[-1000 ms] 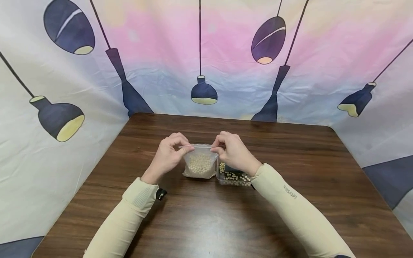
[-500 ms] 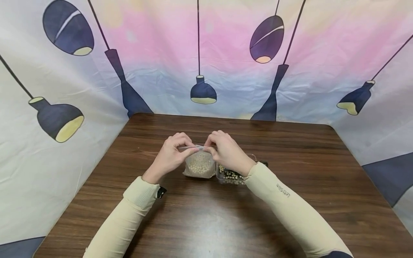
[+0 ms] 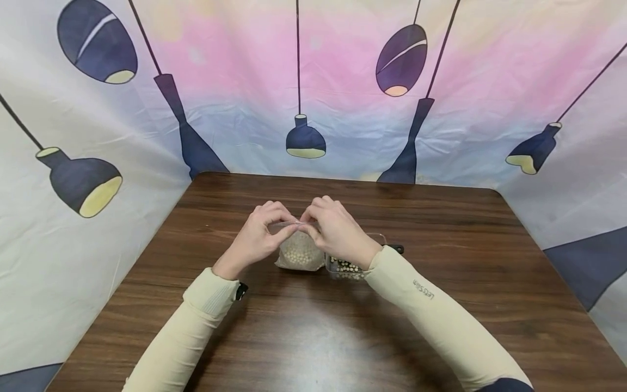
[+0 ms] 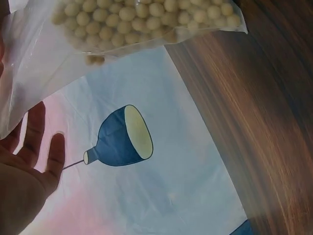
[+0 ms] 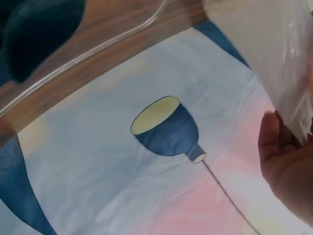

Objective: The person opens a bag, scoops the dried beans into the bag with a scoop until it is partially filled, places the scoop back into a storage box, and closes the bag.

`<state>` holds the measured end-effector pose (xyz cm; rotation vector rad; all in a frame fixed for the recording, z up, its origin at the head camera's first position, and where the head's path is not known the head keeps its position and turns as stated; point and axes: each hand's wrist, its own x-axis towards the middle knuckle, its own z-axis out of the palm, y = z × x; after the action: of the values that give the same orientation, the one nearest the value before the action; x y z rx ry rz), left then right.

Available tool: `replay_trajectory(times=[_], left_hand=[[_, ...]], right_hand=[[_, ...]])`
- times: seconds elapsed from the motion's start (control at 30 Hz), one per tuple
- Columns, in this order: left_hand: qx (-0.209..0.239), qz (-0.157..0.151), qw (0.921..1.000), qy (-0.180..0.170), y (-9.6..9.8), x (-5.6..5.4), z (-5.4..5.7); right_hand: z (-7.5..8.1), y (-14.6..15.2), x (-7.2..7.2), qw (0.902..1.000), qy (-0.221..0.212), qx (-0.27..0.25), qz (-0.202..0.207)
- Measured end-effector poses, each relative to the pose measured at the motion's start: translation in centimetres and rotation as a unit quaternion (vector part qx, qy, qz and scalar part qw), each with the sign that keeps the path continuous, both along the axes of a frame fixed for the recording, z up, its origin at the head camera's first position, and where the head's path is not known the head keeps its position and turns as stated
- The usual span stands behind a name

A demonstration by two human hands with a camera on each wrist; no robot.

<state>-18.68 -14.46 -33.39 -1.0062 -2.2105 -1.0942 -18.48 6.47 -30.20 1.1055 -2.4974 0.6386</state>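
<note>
A clear zip-lock bag [image 3: 300, 257] of pale round beans stands upright on the table. My left hand [image 3: 256, 233] pinches the left part of its top edge between thumb and fingers. Right beside it, my right hand [image 3: 337, 228] pinches the same edge, the fingertips of both hands almost meeting. In the left wrist view the beans [image 4: 142, 19] show through the plastic above the left hand [image 4: 27, 171]. The right wrist view shows the bag's upper part [image 5: 274, 54] narrowing into the right hand [image 5: 288, 169].
A clear plastic box [image 3: 331, 272] with more beans stands just right of the bag, partly hidden by the right forearm. A black handle [image 3: 395, 249] sticks out over its right side. The brown wooden table [image 3: 313, 337] ends at a printed cloth backdrop [image 3: 235, 130].
My right hand has slid left along the bag's top edge until its fingers are beside the left hand's. More of the box and the black handle have come into sight.
</note>
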Motion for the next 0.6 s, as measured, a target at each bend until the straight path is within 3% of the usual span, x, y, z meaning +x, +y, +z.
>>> replay_trajectory(times=[0.23,0.6], left_hand=[[0.005,-0.022,0.9978,0.063,0.3,-0.1,0.2],[-0.005,-0.008,0.9986,0.053,-0.4,0.0,0.7]], right_hand=[[-0.5,-0.8,-0.3,0.9994,0.024,-0.025,-0.002],[-0.8,1.6,-0.3,0.9976,-0.037,-0.055,-0.020]])
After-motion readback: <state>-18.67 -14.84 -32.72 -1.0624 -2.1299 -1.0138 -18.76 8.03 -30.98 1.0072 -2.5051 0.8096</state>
